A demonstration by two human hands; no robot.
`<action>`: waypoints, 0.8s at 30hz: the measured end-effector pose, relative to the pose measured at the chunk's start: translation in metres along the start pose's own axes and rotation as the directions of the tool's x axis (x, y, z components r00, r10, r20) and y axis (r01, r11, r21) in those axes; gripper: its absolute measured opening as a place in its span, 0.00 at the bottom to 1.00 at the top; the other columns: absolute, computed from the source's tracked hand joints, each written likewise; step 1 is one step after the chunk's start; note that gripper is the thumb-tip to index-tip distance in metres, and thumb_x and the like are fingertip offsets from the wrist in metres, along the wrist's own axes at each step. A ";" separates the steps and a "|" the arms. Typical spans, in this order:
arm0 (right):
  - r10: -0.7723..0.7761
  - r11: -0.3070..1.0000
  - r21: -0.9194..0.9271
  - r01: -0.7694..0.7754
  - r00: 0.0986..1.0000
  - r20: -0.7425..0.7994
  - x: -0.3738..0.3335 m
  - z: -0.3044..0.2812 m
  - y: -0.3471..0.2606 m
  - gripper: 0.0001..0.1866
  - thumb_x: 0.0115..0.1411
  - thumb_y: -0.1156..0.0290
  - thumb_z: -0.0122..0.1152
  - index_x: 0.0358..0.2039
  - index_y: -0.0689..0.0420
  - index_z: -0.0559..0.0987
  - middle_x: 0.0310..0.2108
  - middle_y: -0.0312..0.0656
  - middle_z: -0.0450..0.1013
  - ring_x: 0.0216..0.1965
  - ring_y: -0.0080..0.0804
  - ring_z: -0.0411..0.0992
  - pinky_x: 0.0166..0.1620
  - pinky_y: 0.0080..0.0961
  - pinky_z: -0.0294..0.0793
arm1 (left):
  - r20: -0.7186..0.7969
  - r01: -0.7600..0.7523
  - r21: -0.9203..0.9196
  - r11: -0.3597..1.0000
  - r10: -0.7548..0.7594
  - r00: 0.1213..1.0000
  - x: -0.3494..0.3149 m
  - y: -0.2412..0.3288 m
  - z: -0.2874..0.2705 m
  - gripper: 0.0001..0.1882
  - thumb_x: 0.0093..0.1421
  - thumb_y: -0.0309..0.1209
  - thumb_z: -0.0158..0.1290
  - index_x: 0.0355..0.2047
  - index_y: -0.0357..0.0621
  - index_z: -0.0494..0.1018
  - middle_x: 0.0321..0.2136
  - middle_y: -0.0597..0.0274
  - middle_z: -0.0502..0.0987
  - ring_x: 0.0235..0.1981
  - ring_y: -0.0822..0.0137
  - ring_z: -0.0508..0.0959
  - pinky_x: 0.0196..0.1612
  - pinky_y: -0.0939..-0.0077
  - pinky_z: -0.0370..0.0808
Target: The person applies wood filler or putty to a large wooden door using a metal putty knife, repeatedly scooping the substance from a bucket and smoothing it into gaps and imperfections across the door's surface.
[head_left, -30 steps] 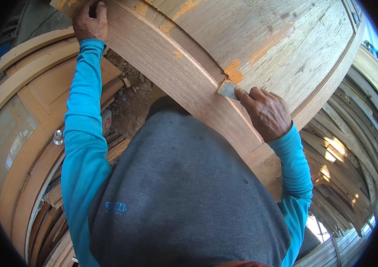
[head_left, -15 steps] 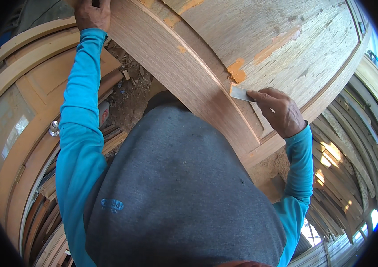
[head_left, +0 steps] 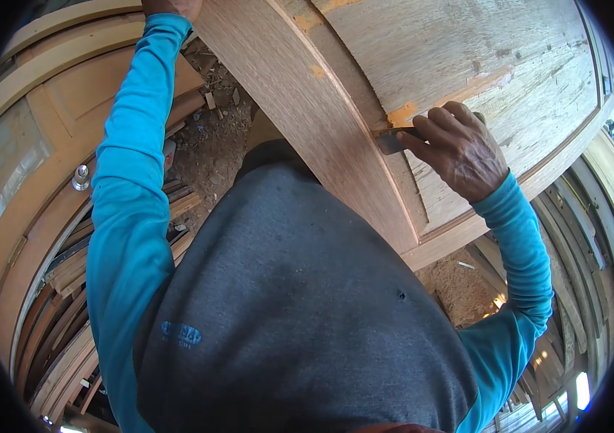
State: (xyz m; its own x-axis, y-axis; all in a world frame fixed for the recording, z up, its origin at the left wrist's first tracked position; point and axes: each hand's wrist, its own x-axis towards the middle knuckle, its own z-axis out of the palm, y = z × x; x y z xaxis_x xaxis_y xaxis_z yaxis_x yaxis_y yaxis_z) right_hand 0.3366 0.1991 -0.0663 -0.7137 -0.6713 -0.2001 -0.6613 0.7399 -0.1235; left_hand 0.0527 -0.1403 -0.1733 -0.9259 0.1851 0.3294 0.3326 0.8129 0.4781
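Observation:
A wooden panel door (head_left: 307, 123) lies before me, its raised panel (head_left: 458, 58) pale and weathered. Orange filler (head_left: 402, 114) is smeared along the panel's edge and in a long patch across its face. My right hand (head_left: 462, 151) is closed around a putty knife (head_left: 391, 141). The blade, dark on this side, touches the groove between the frame's moulding and the panel, just below the filler. At the top edge of the picture, my left hand (head_left: 172, 7) is by the door's far left end. Its fingers are cut off by the picture's edge.
On the left stands another wooden door (head_left: 58, 130) with a metal knob (head_left: 81, 177). Stacked boards (head_left: 68, 346) lie below it, and more timber (head_left: 574, 245) is piled at the right. Wood scraps (head_left: 213, 130) litter the ground beside the door.
My right hand has moved slightly up and right and turned, swinging the putty knife so its blade shows dark. My left hand has slipped further out at the top as the view shifted.

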 end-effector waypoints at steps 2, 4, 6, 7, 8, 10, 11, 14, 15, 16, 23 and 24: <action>-0.005 0.999 0.043 0.005 1.000 0.010 -0.002 0.007 0.004 0.19 0.56 0.70 0.69 0.49 0.48 0.84 0.35 0.34 0.73 0.40 0.31 0.71 0.52 0.31 0.76 | -0.016 -0.048 0.032 0.998 0.048 0.999 0.001 -0.005 -0.001 0.23 0.67 0.46 0.51 0.51 0.41 0.77 0.49 0.43 0.78 0.52 0.44 0.77 0.58 0.53 0.73; 0.042 0.999 0.021 -0.042 0.999 0.032 -0.010 0.018 0.004 0.17 0.59 0.70 0.67 0.50 0.46 0.85 0.34 0.32 0.73 0.39 0.28 0.70 0.47 0.25 0.75 | -0.039 -0.080 0.042 0.996 0.082 0.996 0.002 -0.004 0.000 0.23 0.66 0.46 0.51 0.51 0.41 0.77 0.49 0.43 0.78 0.52 0.44 0.77 0.58 0.54 0.73; 0.119 0.993 0.020 -0.121 0.991 0.063 -0.017 0.019 0.000 0.16 0.61 0.71 0.65 0.51 0.45 0.84 0.32 0.31 0.73 0.37 0.26 0.68 0.45 0.22 0.74 | -0.013 -0.009 0.012 1.000 0.009 1.000 0.000 0.004 -0.005 0.23 0.66 0.45 0.52 0.51 0.40 0.77 0.49 0.43 0.78 0.52 0.44 0.77 0.58 0.54 0.73; 0.171 0.984 0.028 -0.174 0.982 0.084 -0.023 0.015 -0.007 0.17 0.62 0.72 0.64 0.51 0.45 0.84 0.32 0.31 0.73 0.36 0.26 0.68 0.44 0.21 0.74 | 0.001 0.029 -0.002 1.000 -0.029 1.000 -0.001 0.008 -0.005 0.22 0.66 0.45 0.52 0.51 0.40 0.77 0.49 0.42 0.78 0.52 0.44 0.77 0.58 0.54 0.73; 0.223 0.973 0.036 -0.228 0.969 0.106 -0.029 0.011 -0.013 0.17 0.63 0.72 0.63 0.52 0.45 0.84 0.31 0.31 0.73 0.35 0.26 0.67 0.44 0.21 0.74 | 0.003 0.021 -0.014 1.000 -0.021 1.000 -0.001 0.007 -0.003 0.22 0.66 0.44 0.52 0.51 0.40 0.77 0.49 0.42 0.77 0.52 0.44 0.77 0.58 0.54 0.73; 0.261 0.964 0.027 -0.266 0.958 0.115 -0.033 0.006 -0.026 0.19 0.64 0.72 0.62 0.55 0.48 0.81 0.30 0.33 0.70 0.34 0.27 0.67 0.41 0.23 0.73 | 0.003 -0.009 -0.041 0.999 0.010 1.000 0.002 0.004 -0.001 0.22 0.66 0.44 0.52 0.51 0.39 0.77 0.50 0.42 0.77 0.52 0.44 0.77 0.58 0.54 0.73; 0.281 0.958 0.023 -0.286 0.952 0.120 -0.034 0.003 -0.033 0.20 0.64 0.72 0.62 0.57 0.49 0.80 0.30 0.34 0.69 0.34 0.28 0.67 0.40 0.25 0.73 | -0.011 -0.027 -0.011 1.000 0.027 1.000 0.000 0.002 -0.001 0.23 0.67 0.45 0.52 0.51 0.39 0.77 0.50 0.42 0.77 0.52 0.44 0.77 0.58 0.54 0.73; 0.338 0.936 0.038 -0.349 0.924 0.177 -0.036 -0.013 -0.051 0.20 0.64 0.73 0.60 0.57 0.53 0.78 0.31 0.36 0.68 0.34 0.28 0.68 0.38 0.28 0.72 | -0.040 -0.058 0.024 0.998 0.059 0.997 0.000 -0.005 -0.001 0.24 0.66 0.47 0.53 0.51 0.40 0.77 0.51 0.43 0.77 0.52 0.44 0.77 0.58 0.54 0.73; 0.356 0.928 0.044 -0.371 0.915 0.189 -0.041 -0.018 -0.055 0.20 0.64 0.73 0.60 0.56 0.53 0.78 0.31 0.36 0.68 0.34 0.28 0.68 0.38 0.27 0.72 | -0.033 -0.051 0.006 0.999 0.051 0.998 -0.001 -0.003 -0.001 0.24 0.66 0.47 0.54 0.51 0.40 0.77 0.51 0.43 0.77 0.52 0.44 0.77 0.58 0.54 0.73; 0.374 0.919 0.051 -0.391 0.905 0.202 -0.045 -0.022 -0.057 0.19 0.63 0.73 0.59 0.56 0.53 0.79 0.31 0.36 0.68 0.34 0.28 0.69 0.38 0.27 0.72 | -0.025 -0.044 -0.012 0.999 0.044 0.999 -0.001 -0.003 0.000 0.24 0.65 0.47 0.54 0.52 0.40 0.77 0.51 0.43 0.77 0.52 0.44 0.77 0.58 0.54 0.73; 0.732 0.534 0.434 -0.725 0.654 0.193 -0.037 -0.014 -0.114 0.23 0.61 0.74 0.63 0.58 0.53 0.77 0.28 0.41 0.70 0.29 0.40 0.73 0.37 0.37 0.74 | -0.105 -0.241 -0.069 0.968 0.233 0.967 0.009 -0.027 0.014 0.19 0.63 0.41 0.58 0.48 0.43 0.82 0.46 0.47 0.83 0.49 0.48 0.81 0.54 0.60 0.75; 0.779 0.465 0.465 -0.754 0.597 0.189 -0.031 -0.014 -0.124 0.24 0.61 0.73 0.64 0.58 0.52 0.77 0.28 0.42 0.70 0.29 0.40 0.73 0.37 0.36 0.74 | -0.117 -0.274 -0.061 0.960 0.265 0.957 0.009 -0.027 0.015 0.18 0.62 0.40 0.58 0.47 0.42 0.82 0.46 0.48 0.82 0.48 0.47 0.80 0.54 0.58 0.75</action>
State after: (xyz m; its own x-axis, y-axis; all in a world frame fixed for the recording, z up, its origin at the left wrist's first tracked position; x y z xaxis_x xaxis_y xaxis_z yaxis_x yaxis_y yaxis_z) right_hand 0.4378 0.1277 -0.0313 -0.8981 0.1838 -0.3996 0.3376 0.8704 -0.3584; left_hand 0.0327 -0.1522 -0.1949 -0.7768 0.3283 0.5373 0.5836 0.6959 0.4185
